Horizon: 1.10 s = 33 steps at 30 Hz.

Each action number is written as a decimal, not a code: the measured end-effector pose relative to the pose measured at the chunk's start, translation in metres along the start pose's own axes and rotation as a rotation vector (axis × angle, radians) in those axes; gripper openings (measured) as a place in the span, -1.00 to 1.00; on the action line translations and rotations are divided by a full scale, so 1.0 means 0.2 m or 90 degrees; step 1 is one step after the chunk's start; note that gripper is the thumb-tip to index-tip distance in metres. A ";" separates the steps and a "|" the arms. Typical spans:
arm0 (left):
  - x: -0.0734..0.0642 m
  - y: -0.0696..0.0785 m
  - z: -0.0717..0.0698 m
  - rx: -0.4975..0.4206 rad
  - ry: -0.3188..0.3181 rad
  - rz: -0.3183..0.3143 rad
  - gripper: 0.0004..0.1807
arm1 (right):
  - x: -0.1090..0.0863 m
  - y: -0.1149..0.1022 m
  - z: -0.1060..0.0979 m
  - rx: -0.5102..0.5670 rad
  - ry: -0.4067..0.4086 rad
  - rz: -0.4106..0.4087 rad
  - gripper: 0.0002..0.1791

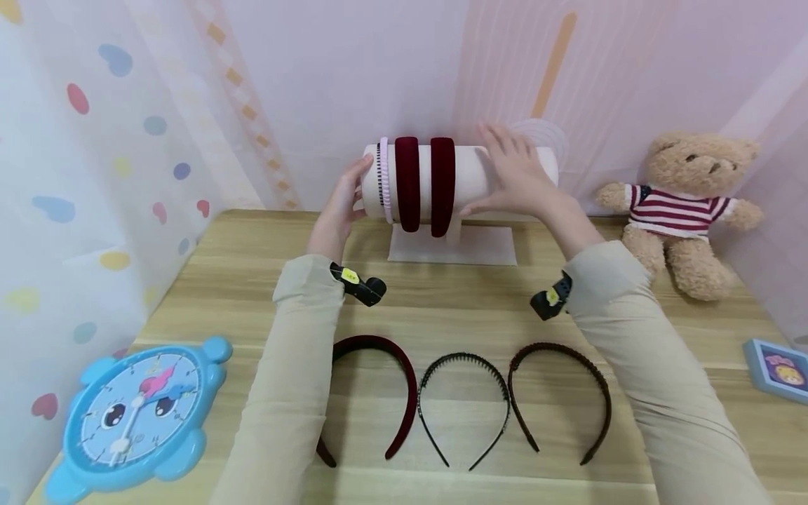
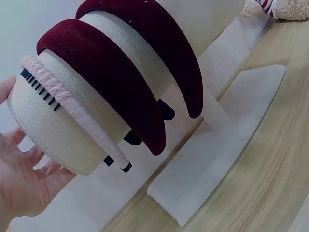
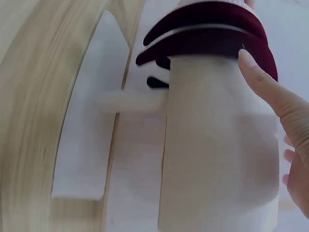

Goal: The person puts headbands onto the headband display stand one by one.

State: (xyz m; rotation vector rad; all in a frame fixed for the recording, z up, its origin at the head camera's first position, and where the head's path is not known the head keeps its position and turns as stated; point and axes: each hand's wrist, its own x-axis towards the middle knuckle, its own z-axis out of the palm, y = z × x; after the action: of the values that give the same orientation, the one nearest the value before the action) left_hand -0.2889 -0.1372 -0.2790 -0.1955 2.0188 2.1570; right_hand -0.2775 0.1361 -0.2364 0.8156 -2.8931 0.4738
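A white cylindrical headband stand (image 1: 473, 179) carries a pink wrapped headband (image 1: 386, 182) with black teeth beside it, and two dark red velvet headbands (image 1: 407, 184). My left hand (image 1: 341, 203) holds the stand's left end; in the left wrist view its fingers (image 2: 36, 162) reach behind the end rim. Over the right half of the cylinder my right hand (image 1: 514, 175) is spread. Its thumb (image 3: 260, 79) overlaps the edge of the nearer red headband in the right wrist view, and the other fingers are partly hidden behind the cylinder.
Nearer on the wooden table (image 1: 467, 301) lie a dark red headband (image 1: 407, 379), a thin black toothed headband (image 1: 463, 355) and a dark brown headband (image 1: 596, 375). A blue toy clock (image 1: 205, 379) is at left. A teddy bear (image 1: 678, 203) and a blue frame (image 1: 760, 379) are at right.
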 end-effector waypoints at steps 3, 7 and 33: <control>0.01 0.01 0.00 -0.001 0.000 -0.001 -0.29 | -0.07 0.08 -0.02 0.024 0.050 0.034 0.43; 0.00 0.01 0.02 0.002 0.001 0.002 -0.27 | -0.18 0.16 -0.02 0.092 0.108 0.099 0.46; -0.02 0.01 0.02 0.002 0.015 -0.004 -0.28 | -0.77 0.30 0.30 0.200 -0.535 0.078 -0.76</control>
State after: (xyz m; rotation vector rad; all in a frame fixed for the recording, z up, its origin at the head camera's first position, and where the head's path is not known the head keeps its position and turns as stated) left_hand -0.2849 -0.1328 -0.2755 -0.2270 2.0309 2.1575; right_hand -0.1778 0.2406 -0.3365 1.0945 -3.7121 0.7634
